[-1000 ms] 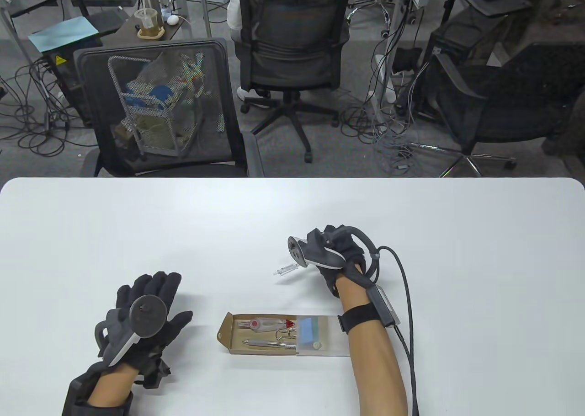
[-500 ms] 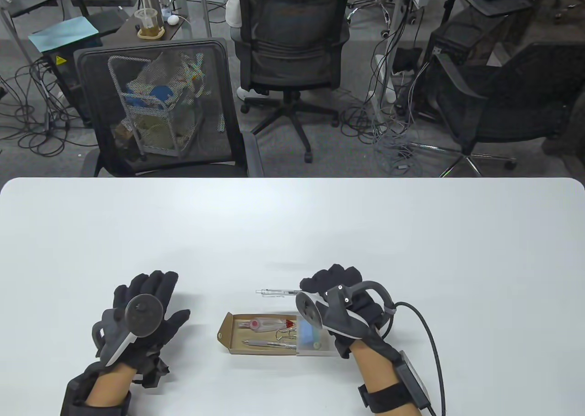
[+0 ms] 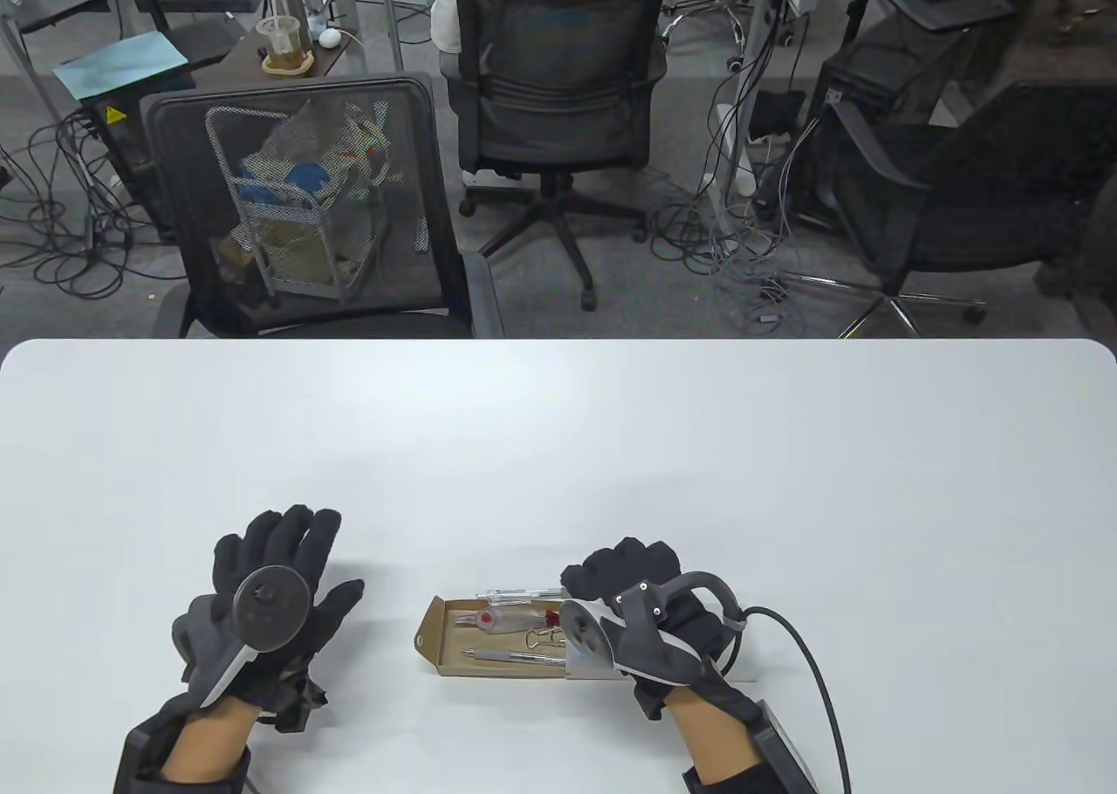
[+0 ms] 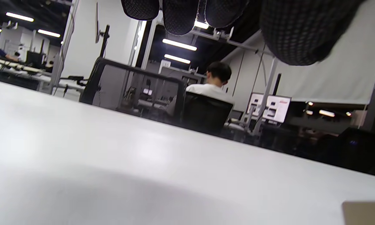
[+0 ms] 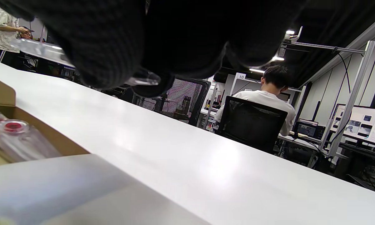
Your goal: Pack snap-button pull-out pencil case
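The cardboard pull-out tray of the pencil case lies open near the table's front, partly slid out of its clear sleeve. It holds a correction tape, a binder clip and a metal pen. My right hand grips a clear pen and holds it over the tray's far edge; the pen also shows in the right wrist view. My left hand rests flat on the table, left of the tray, fingers spread and empty.
The white table stretches far beyond the case. Black mesh chairs stand behind its far edge. A cable trails from my right wrist.
My right hand has carried the clear pen from the middle of the table back toward me, down to the tray's far edge. The left hand has barely moved.
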The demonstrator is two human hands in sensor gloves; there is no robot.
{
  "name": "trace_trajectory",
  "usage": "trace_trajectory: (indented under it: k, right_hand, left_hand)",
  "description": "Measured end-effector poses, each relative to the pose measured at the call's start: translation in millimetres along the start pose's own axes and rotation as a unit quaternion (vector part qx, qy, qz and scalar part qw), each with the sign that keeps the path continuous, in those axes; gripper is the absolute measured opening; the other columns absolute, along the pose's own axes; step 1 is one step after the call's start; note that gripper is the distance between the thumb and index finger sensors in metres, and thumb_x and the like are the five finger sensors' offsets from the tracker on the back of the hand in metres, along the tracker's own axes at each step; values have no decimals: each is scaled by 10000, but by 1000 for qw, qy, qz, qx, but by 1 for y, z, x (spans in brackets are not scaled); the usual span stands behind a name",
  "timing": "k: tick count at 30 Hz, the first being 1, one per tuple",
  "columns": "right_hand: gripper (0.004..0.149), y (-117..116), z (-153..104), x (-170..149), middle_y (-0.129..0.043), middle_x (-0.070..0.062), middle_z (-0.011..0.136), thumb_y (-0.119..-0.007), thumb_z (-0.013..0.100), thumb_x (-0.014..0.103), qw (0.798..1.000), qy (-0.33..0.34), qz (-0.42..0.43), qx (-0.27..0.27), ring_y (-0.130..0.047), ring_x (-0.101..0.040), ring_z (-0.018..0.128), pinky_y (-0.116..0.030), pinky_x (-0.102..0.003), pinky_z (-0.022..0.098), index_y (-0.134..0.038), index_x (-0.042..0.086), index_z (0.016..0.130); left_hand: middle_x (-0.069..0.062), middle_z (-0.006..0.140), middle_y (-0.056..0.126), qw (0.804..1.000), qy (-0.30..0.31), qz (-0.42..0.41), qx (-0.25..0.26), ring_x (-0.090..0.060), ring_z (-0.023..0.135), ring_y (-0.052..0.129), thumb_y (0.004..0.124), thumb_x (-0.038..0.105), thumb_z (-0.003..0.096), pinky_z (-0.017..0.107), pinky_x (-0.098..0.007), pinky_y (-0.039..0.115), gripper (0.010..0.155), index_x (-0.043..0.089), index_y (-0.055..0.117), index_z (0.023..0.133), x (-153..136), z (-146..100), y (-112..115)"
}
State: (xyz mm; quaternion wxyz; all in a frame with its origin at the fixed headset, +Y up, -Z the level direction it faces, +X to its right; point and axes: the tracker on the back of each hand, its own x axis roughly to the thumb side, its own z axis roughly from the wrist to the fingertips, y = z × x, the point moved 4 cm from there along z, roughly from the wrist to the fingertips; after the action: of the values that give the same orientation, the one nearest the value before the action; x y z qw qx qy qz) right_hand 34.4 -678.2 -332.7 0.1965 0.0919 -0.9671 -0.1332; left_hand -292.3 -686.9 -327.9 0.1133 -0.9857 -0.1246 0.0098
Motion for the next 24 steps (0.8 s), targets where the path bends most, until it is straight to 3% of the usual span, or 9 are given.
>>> trace_trajectory:
  k: [8, 15, 18, 24]
  right_hand:
    - [453, -4, 0, 1, -941, 177, 821, -831, 368, 432, 1000, 3, 5, 9, -882, -83, 690, -772, -373, 591, -806, 448, 820]
    - [454, -5, 0, 3, -942, 173, 823, -830, 369, 433, 1000, 6, 14, 14, -883, -83, 687, -773, -373, 589, -807, 442, 822]
    - [453, -6, 0, 4, -943, 174, 820, -829, 369, 434, 1000, 9, 21, 18, -883, -82, 687, -774, -372, 588, -808, 441, 822]
    - [453, -7, 1, 8, -946, 167, 818, -829, 369, 433, 999, 16, 40, 25, -884, -84, 684, -774, -373, 588, -812, 434, 822]
  left_hand:
    - [118, 1150, 643, 990, 129, 64, 9, -282, 1169, 561, 869, 619, 313, 847, -641, 355, 778, 459, 637, 1038, 88, -19, -9]
    - [150, 1010, 823, 978, 179, 102, -16, -231, 1095, 729, 953, 572, 270, 839, -638, 413, 678, 435, 811, 918, 149, -20, 18]
    - [155, 954, 877, 972, 185, 145, -1, -202, 1054, 790, 975, 558, 253, 839, -630, 433, 647, 427, 855, 875, 164, -23, 30]
    - [155, 832, 979, 966, 181, 180, 46, -165, 961, 895, 1004, 493, 257, 839, -620, 458, 521, 407, 947, 768, 169, -28, 38]
